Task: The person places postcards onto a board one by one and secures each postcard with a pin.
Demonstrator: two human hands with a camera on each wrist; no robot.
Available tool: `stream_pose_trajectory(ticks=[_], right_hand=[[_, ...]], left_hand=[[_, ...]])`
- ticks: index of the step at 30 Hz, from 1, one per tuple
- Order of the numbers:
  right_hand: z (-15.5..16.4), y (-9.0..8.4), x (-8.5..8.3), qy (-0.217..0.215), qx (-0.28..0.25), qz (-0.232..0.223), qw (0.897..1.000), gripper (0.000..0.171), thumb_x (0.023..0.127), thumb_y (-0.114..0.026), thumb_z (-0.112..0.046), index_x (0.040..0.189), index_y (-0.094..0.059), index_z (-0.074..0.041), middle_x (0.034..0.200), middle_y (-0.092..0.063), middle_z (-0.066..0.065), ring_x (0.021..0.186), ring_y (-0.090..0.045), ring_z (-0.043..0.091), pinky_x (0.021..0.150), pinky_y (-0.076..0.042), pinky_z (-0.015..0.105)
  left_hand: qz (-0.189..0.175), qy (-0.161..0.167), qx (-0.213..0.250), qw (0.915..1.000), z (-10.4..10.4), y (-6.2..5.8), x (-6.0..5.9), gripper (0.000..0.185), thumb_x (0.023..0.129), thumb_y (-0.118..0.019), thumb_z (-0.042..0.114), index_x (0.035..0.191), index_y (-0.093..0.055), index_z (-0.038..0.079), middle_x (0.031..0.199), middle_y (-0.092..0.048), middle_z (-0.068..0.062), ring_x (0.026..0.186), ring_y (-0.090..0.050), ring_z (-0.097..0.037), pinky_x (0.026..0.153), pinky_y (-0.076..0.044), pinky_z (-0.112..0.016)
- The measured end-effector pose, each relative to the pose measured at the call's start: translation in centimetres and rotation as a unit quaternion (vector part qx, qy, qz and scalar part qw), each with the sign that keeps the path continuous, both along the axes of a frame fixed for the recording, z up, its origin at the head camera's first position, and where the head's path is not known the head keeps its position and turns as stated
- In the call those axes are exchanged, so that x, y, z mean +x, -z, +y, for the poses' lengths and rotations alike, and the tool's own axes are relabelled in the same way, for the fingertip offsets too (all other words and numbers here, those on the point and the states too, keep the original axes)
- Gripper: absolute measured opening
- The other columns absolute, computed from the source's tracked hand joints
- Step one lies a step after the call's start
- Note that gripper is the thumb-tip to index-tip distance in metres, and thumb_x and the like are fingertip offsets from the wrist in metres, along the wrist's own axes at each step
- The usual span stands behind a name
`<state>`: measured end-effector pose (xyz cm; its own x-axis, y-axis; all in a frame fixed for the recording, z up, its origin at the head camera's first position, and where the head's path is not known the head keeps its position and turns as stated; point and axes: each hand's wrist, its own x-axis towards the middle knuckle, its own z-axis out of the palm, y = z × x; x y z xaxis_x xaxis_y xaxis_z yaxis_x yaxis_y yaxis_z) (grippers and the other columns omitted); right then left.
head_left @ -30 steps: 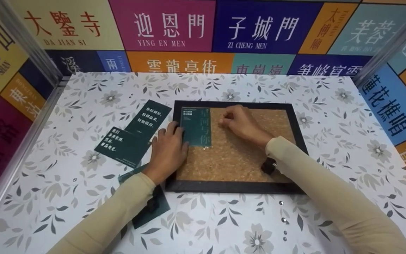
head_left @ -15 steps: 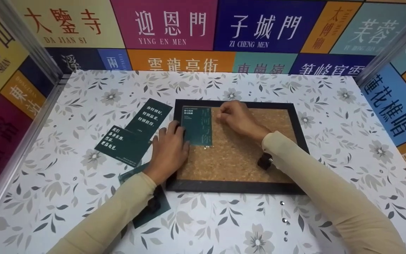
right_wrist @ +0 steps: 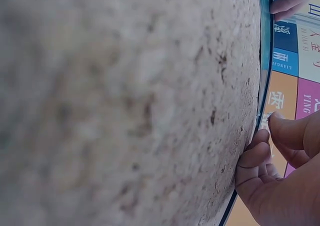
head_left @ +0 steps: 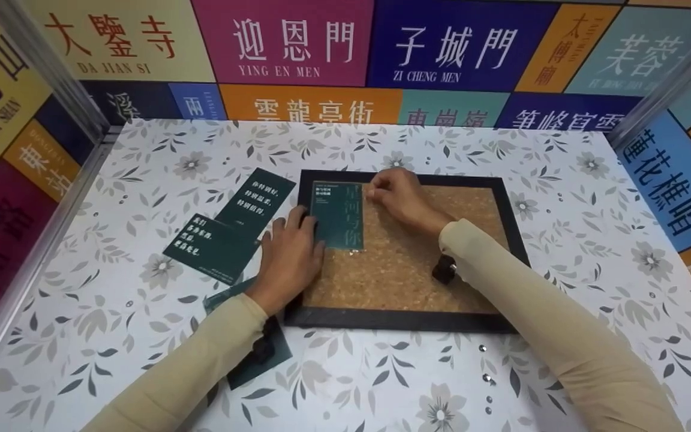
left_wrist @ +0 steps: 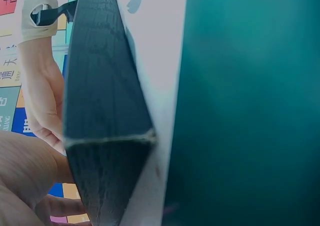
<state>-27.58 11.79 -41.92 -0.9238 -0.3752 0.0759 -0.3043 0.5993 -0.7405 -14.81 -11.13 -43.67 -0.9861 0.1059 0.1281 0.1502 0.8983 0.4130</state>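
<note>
A dark-green rectangular card with pale lettering (head_left: pixel 336 216) is laid flat on the upper left of a black-framed rectangular cork board (head_left: pixel 381 282), whose left edge is touched by the left hand (head_left: pixel 291 258), fingers loosely spread. Near the board's top, the fingertips of the right hand (head_left: pixel 405 201) are drawn together beside the card; whether anything is pinched cannot be told. Similar dark-green cards (head_left: pixel 213 249) are strewn left of the board.

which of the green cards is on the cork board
The card between the left hand and right hand, in the far left corner of the cork board. The other green cards lie outside the black frame, on the flowered tabletop.
</note>
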Motion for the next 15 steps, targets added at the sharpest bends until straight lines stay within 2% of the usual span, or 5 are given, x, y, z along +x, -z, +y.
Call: stream_pose_trajectory(ticks=[15], right_hand=[[-1.3,0.0,-1.0,0.005,0.008,-0.009,1.000,0.012,0.104,-0.069,0.004,0.099,-0.079,0.005,0.102,-0.076,0.015,0.096,-0.062,0.021,0.090,-0.051,0.036]], left_hand=[[-0.009,0.000,0.009,0.9999,0.0,-0.1,0.1,0.050,0.106,-0.073,0.022,0.149,-0.063,0.000,0.163,-0.048,-0.021,0.136,-0.053,-0.051,0.107,-0.046,-0.070]])
